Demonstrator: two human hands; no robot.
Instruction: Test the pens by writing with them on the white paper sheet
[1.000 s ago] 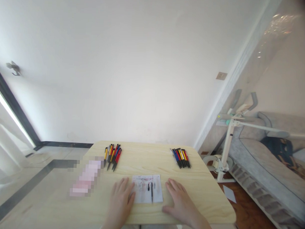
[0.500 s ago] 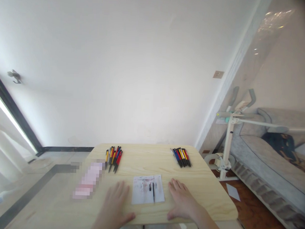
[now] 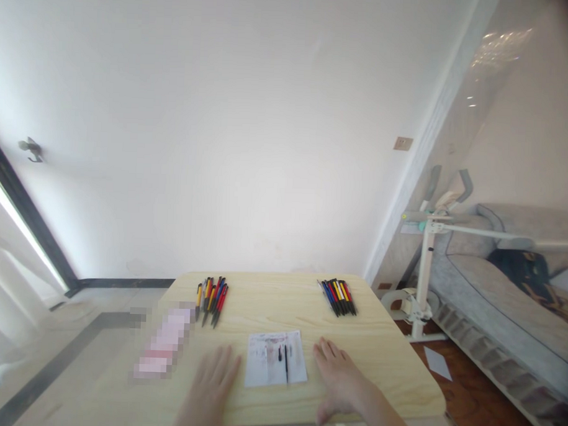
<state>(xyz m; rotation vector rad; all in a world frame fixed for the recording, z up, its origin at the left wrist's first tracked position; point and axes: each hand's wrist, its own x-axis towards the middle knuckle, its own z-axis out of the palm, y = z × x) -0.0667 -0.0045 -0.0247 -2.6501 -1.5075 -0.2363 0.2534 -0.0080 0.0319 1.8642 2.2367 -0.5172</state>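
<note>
My left hand [image 3: 213, 381] lies palm down on the wooden table, fingers stretched out, just left of a white sheet of paper [image 3: 260, 367]. On the right of that sheet my right hand [image 3: 336, 376] rests flat with its fingers spread. Neither hand holds anything. Dark marks or small thin black items [image 3: 285, 362] show on the sheet; I cannot tell which. One bunch of coloured pens [image 3: 211, 300] lies at the back left of the table, and a second bunch of pens [image 3: 337, 297] at the back right, in red, yellow, blue and black.
The light wooden table [image 3: 271, 299] has rounded corners and stands by a white wall [image 3: 268, 144]. A blurred-out pink item [image 3: 167, 342] lies at its left edge. To the right are an exercise machine [image 3: 426, 274] and a grey sofa [image 3: 486, 294].
The whole view has shifted slightly, so the table and hands appear a little lower. My left hand's thumb now reaches the bottom edge of the picture. Pens and paper keep their places.
</note>
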